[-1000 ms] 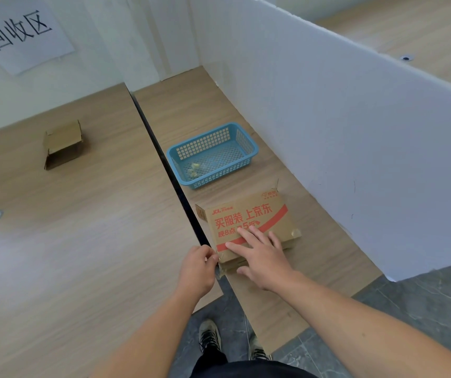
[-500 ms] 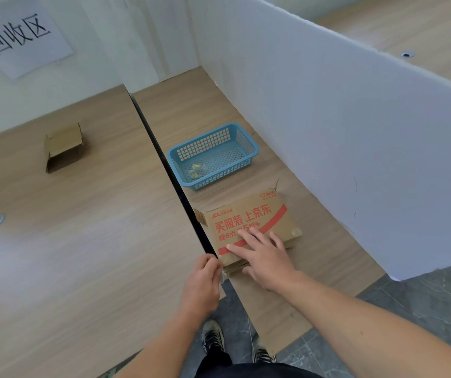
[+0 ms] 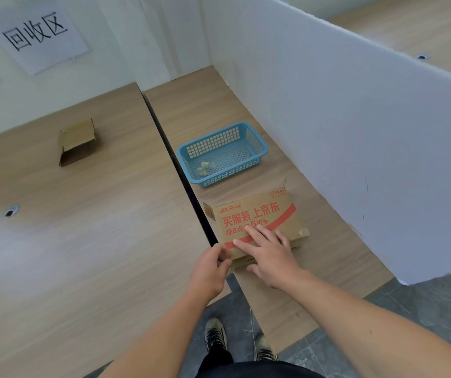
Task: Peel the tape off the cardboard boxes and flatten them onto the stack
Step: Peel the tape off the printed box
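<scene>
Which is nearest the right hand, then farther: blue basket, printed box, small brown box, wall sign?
1. Printed box, under the right hand.
2. Blue basket, just behind it.
3. Small brown box, left table.
4. Wall sign, top left.
</scene>
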